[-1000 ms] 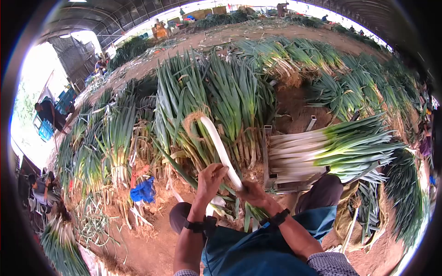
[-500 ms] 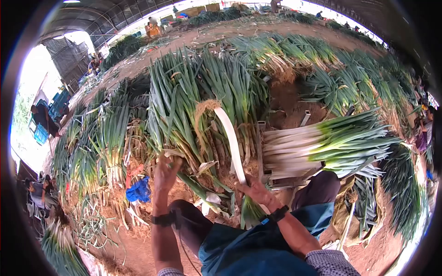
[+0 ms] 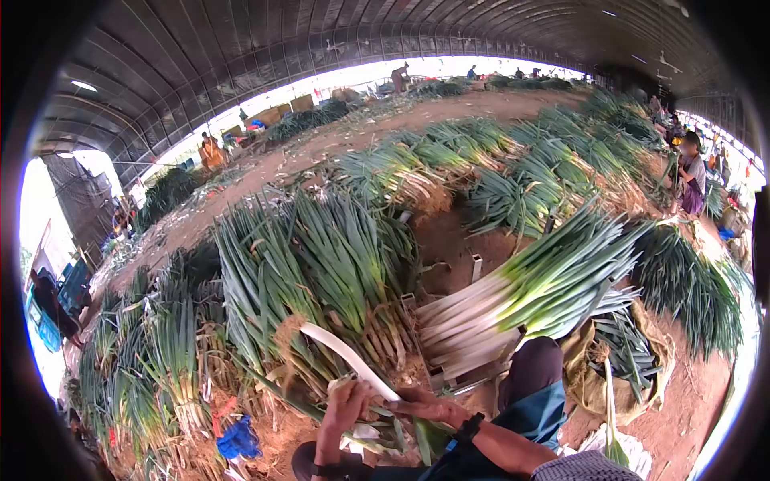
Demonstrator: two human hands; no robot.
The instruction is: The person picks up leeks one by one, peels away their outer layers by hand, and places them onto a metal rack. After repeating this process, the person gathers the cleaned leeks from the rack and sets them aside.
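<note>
A long green onion [image 3: 346, 349] slants across in front of me, its white stalk curved and its root tuft up and to the left. My right hand [image 3: 431, 407] is closed around the lower stalk, and green leaves [image 3: 433, 441] hang below that hand. Close against the stalk is my left hand [image 3: 346, 405], fingers curled in a pinch; what they grip is hidden. Behind both hands stands a thick heap of green onions [image 3: 321, 264] with upright leaves. A stack of cleaned white-stalked onions [image 3: 473, 321] lies in a metal frame [image 3: 411, 309] on the right.
An open sack [image 3: 662, 353] of green leaves sits at right, with a loose onion [image 3: 611, 401] beside it. A blue cloth [image 3: 239, 439] lies lower left. More onion bundles [image 3: 172, 353] line the left. A person [image 3: 691, 176] works at far right.
My view has tilted up and turned right. My left hand has moved right, from the leaves beside the heap to the stalk. My right hand still grips the same onion.
</note>
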